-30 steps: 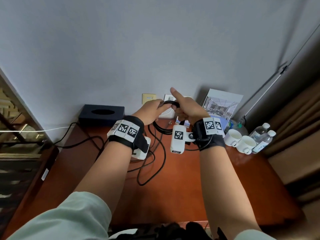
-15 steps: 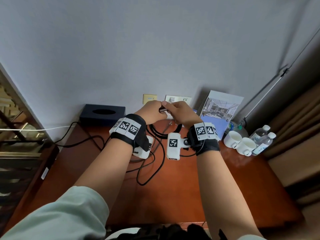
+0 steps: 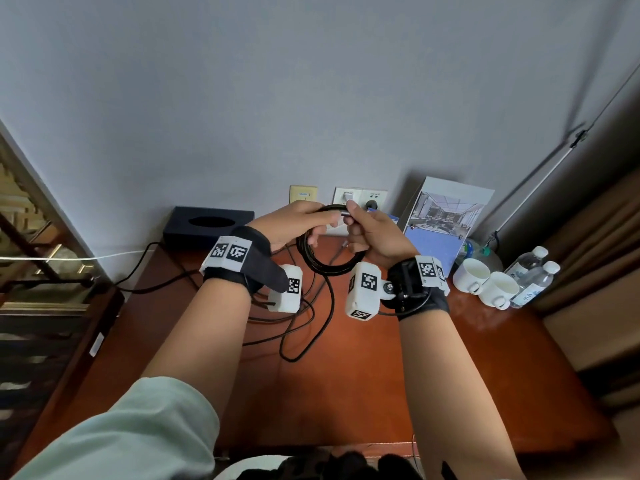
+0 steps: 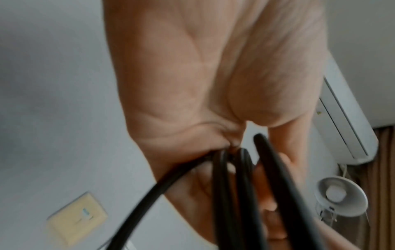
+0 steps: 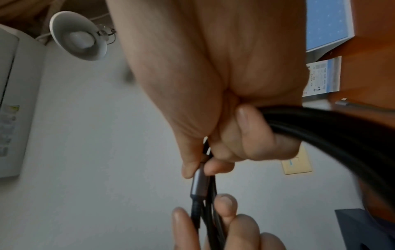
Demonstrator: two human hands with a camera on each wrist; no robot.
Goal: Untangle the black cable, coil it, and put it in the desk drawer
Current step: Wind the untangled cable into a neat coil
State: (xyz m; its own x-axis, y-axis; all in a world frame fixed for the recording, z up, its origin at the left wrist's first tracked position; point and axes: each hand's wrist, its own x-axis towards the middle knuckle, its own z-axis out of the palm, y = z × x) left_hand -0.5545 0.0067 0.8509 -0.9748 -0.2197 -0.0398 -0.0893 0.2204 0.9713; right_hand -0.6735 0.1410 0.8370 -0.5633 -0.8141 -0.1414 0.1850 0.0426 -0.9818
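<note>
Black and looped into several turns, the cable (image 3: 323, 261) hangs as a coil in the air above the reddish-brown table (image 3: 346, 386), in front of the white wall socket (image 3: 360, 199). The left hand (image 3: 294, 225) has its fingers curled round the upper left of the coil; the left wrist view shows the strands (image 4: 239, 186) bunched and running out from under those fingers. The right hand (image 3: 375, 233) grips the coil's right side, and its thumb and forefinger pinch the cable's grey metal plug (image 5: 198, 184), which lies along the top of the coil, just in front of the socket. The two hands nearly meet there. Below the coil, further black leads (image 3: 304, 327) trail in loose loops over the table. Left of the socket stands a dark tissue box (image 3: 207, 225) against the wall; right of it leans a brochure stand (image 3: 446, 216), and farther right are two white cups (image 3: 485, 282) and two water bottles (image 3: 533, 271). No drawer can be made out.
</note>
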